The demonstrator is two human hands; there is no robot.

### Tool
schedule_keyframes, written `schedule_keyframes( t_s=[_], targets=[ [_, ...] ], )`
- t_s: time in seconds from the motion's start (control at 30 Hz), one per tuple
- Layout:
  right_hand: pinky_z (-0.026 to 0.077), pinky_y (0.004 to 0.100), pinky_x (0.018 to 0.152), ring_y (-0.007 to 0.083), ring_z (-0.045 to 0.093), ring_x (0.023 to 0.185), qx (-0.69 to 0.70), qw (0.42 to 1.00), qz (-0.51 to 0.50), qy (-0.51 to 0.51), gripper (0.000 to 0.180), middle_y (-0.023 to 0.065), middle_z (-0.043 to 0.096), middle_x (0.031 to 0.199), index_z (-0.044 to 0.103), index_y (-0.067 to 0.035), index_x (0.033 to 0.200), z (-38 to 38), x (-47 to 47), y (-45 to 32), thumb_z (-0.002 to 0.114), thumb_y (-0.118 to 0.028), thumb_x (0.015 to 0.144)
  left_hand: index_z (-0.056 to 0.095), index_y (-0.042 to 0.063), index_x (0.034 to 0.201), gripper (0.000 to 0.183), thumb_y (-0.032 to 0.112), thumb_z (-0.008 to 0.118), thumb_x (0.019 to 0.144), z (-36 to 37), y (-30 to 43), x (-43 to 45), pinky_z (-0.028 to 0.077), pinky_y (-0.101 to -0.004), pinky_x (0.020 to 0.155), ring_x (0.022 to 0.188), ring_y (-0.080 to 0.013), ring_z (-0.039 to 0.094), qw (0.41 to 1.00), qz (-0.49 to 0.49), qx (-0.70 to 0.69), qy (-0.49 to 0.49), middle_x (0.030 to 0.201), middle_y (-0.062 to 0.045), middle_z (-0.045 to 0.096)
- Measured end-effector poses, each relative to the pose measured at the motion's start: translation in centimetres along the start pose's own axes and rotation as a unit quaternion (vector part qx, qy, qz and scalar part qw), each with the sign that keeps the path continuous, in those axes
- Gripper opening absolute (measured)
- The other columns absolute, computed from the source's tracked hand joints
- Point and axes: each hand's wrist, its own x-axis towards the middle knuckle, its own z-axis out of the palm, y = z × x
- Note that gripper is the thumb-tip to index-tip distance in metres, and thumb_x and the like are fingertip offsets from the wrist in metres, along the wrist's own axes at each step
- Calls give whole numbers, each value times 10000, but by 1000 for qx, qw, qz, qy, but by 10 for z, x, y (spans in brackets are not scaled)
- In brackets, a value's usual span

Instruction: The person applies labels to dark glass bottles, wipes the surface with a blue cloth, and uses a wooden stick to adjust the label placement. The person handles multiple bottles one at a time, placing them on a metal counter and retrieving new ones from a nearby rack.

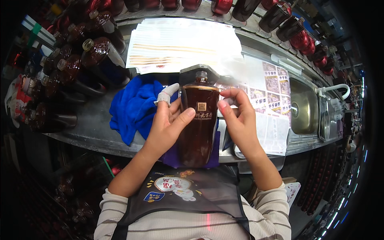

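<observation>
A dark brown glass bottle point(201, 135) with an uncapped neck, a gold band at its shoulder and gold marking is right before me. Its lower end is over a purple cloth point(216, 150) at the counter's front edge. A grey block point(186, 73) shows behind its neck. My left hand point(168, 117) grips the bottle's left side, thumb on the front, other fingers partly hidden. A pale fabric finger cot point(168, 93) covers its index finger. At the right shoulder of the bottle is my right hand point(240, 115), thumb and index tip near the band; whether they pinch anything is unclear.
A crumpled blue cloth point(135, 105) lies left of the bottle. Behind are stacked white sheets point(183, 39) with gold strips; printed label sheets point(270, 99) lie right, beside a metal sink point(303, 117). Dark bottles point(102, 60) crowd the left. Red bottles point(222, 6) line the back.
</observation>
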Motion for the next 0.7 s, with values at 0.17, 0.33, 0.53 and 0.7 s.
schedule_keyframes(
  t_s=[0.17,0.33,0.53,0.7],
  targets=[
    [338,199,467,10,462,547,64,998,-11,18,523,40,621,853,477,-4,1264,11,-16,24,772,-212,886,214,-13,1514,736,70,685,955,4,0,0,486,-338,1031,1255,-221,570,995,-3,101,-7,1400,-230,533],
    [342,211,458,8,448,538,60,998,-3,16,568,66,627,919,456,-12,1289,14,-13,31,785,-218,874,205,-20,1522,749,51,686,952,6,-1,1,516,-319,997,1213,-223,604,994,20,110,1,1384,-242,545],
    [349,211,460,8,455,544,54,998,4,20,568,91,623,992,450,-6,1293,15,-12,25,778,-202,873,201,-15,1524,758,53,689,949,4,-1,1,512,-323,1002,1214,-223,604,996,14,91,8,1377,-240,550],
    [354,206,465,9,457,547,61,998,-8,26,563,91,627,994,445,2,1288,17,-10,23,775,-189,873,196,-9,1526,767,60,693,946,3,-1,1,508,-328,1004,1209,-221,604,994,20,104,5,1367,-234,554]
  ],
)
